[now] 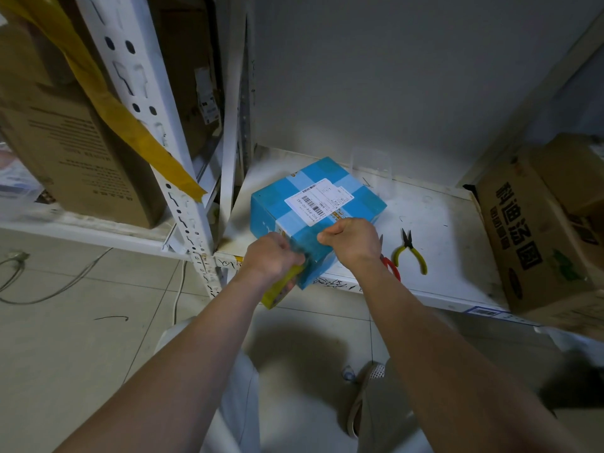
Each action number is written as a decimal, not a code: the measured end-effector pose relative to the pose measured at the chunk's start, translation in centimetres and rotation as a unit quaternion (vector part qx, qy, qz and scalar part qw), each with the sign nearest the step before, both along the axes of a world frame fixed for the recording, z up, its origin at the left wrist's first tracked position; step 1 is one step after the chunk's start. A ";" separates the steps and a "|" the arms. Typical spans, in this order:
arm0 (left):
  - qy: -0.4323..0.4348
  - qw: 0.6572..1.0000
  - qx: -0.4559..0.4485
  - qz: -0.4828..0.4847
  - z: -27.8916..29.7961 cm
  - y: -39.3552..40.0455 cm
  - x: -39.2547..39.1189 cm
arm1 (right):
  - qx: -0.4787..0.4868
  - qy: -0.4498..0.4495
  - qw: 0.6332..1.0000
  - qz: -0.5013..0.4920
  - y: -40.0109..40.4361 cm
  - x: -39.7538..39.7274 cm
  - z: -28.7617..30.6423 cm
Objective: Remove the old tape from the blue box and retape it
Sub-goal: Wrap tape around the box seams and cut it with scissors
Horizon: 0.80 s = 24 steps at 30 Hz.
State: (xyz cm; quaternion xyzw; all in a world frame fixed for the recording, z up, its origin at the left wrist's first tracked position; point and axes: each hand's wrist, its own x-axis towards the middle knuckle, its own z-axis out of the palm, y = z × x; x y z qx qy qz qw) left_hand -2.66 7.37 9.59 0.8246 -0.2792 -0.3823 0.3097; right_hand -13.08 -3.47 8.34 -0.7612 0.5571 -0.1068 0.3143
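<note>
From the head view, one blue box [313,220] sat near the front edge of a white shelf [434,223], one white label [318,199] on its top. The left hand [273,256] was closed around one yellow tape roll [277,294] against the box's near face. The right hand [351,240] was clenched at the box's near top edge; what it pinched could not be told. One pair of yellow-handled pliers [410,253] and red-handled scissors [390,268] lay just beside.

Your box [313,204] sits on the shelf [434,223]. Pliers [410,253] lie to its right. A big carton [536,243] stands farther right.
</note>
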 end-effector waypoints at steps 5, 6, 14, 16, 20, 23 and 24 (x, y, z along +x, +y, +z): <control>-0.006 1.000 0.010 -0.012 0.3 -0.3 0.0 | -0.031 0.026 0.999 0.014 0.3 0.2 -0.1; -0.008 1.000 0.013 -0.014 0.3 -0.3 0.0 | -0.038 0.032 0.999 0.018 0.4 0.2 0.0; 0.000 0.999 0.021 -0.031 0.3 -0.3 0.1 | -0.111 0.065 0.991 0.033 0.7 0.1 -0.8; -0.002 0.999 0.024 -0.037 0.1 -0.2 0.0 | -0.121 0.079 0.989 0.036 0.6 0.1 -1.1; 0.002 0.999 0.016 -0.037 -0.1 -0.1 0.1 | -0.114 0.089 0.989 0.029 0.3 0.2 -1.5; 0.002 0.999 0.013 -0.046 0.1 -0.2 0.2 | -0.102 0.104 0.989 0.030 0.0 0.3 -1.6; 0.002 0.999 0.015 -0.049 0.1 -0.2 0.2 | -0.099 0.111 0.988 0.031 -0.1 0.4 -1.5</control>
